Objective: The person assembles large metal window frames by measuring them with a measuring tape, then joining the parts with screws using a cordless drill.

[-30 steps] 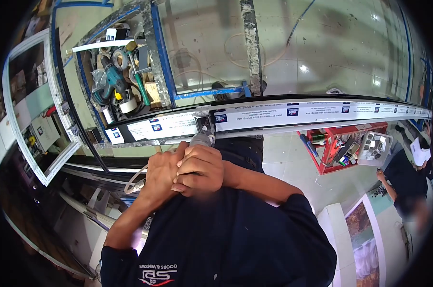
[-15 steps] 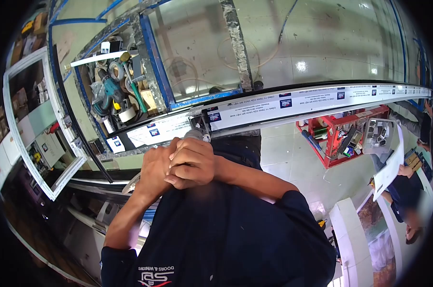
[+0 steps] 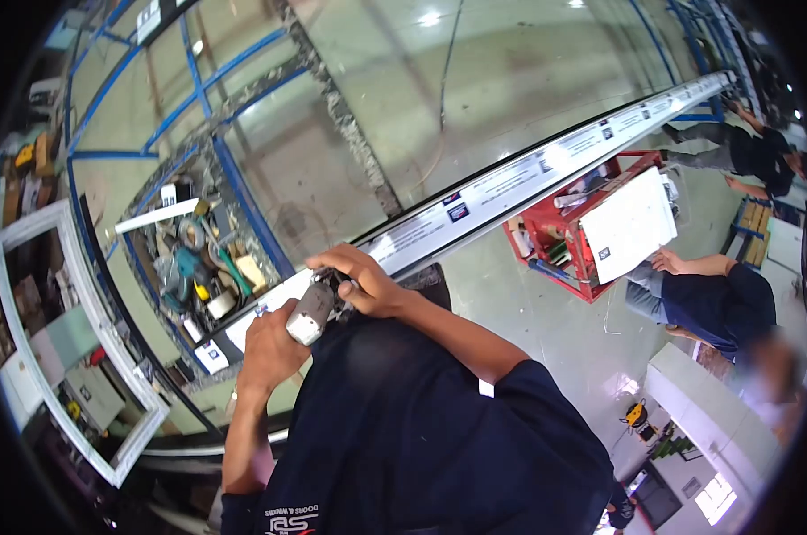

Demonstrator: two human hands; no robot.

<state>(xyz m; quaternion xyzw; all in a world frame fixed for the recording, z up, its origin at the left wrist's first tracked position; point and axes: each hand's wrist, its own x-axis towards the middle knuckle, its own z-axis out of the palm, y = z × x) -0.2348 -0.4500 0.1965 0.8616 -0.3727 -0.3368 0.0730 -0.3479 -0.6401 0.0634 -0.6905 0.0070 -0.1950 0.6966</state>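
My left hand (image 3: 277,349) is closed around the side of a grey cylindrical tool (image 3: 310,317), its blunt end tilted toward me. What kind of tool it is I cannot make out. My right hand (image 3: 369,283) curls over the tool's far, darker end, thumb and fingers on either side; the exact contact is partly hidden. Both hands are just in front of my body, at the near edge of a long frame profile (image 3: 501,189) covered in white printed film. The profile runs from lower left to upper right.
A blue-edged tray at left holds a teal cordless drill (image 3: 187,266) and a green-handled hammer (image 3: 228,264). A white window frame (image 3: 11,312) leans at far left. To the right stand a red cart (image 3: 546,241) and a person (image 3: 715,299) holding a white board (image 3: 631,223); another person (image 3: 751,156) is beyond.
My hands were clasped one over the other on the tool; now they are apart and its grey body shows. My view has turned. The person at right holds the white board over the cart.
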